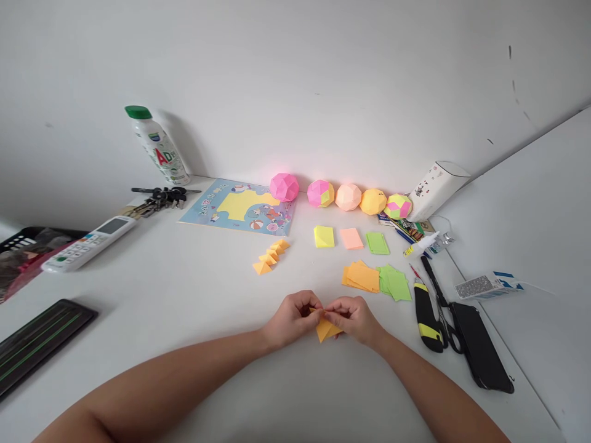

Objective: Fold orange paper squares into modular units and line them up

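Between my two hands, near the front of the white table, is a partly folded orange paper square (325,330). My left hand (295,315) pinches its upper left edge, thumb against fingers. At the upper right of the same paper, my right hand (354,317) pinches it, and the two sets of fingertips nearly meet. Fingers cover part of the folds. Beyond my left hand lies a row of folded orange paper pieces (271,257). Past my right hand, loose orange sheets (362,277) lie beside loose green sheets (395,283).
Small yellow (324,237), peach (351,239) and green paper stacks (377,243) lie farther back. Several faceted paper balls (348,197) line the wall. At right are a utility knife (427,317), scissors (450,329) and a black phone (482,347). A bottle (159,147) and remote (90,244) are left.
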Tool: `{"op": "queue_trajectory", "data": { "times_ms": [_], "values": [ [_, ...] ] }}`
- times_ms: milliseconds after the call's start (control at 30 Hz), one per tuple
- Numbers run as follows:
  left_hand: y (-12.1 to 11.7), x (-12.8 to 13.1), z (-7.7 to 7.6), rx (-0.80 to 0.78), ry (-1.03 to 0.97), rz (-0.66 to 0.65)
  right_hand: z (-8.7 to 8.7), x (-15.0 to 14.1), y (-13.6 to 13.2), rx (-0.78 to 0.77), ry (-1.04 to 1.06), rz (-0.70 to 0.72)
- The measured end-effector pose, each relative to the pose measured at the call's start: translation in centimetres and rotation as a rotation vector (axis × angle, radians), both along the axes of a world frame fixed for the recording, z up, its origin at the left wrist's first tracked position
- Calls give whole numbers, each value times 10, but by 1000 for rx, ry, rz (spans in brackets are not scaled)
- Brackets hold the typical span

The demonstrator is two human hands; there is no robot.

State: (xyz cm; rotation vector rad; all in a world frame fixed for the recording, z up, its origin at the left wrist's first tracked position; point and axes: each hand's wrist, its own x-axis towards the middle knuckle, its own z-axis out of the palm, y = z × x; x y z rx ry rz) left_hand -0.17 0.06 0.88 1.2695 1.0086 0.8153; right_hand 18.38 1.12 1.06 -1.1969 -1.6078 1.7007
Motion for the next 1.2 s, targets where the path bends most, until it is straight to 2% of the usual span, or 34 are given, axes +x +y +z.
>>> {"op": "queue_trajectory", "data": {
  "times_ms": [200,433,700,867,1033,1200],
  "values": [
    [2,-3,12,-108,-79,50,-1,2,2,-34,52,-25],
    [1,-2,2,-29,-43,-35,-2,1,1,23,61,-11],
    [1,-1,9,-129,-105,61,2,0,-1,111,60,-150],
    [4,-3,6,-188,-123,118,2,2,1,146,117,-203],
    [4,-3,7,-182,-126,109,0,0,0,187,61,-136],
    [0,-2,8,-122,-114,2,3,-3,-2,276,-24,-62]
  ]
}}
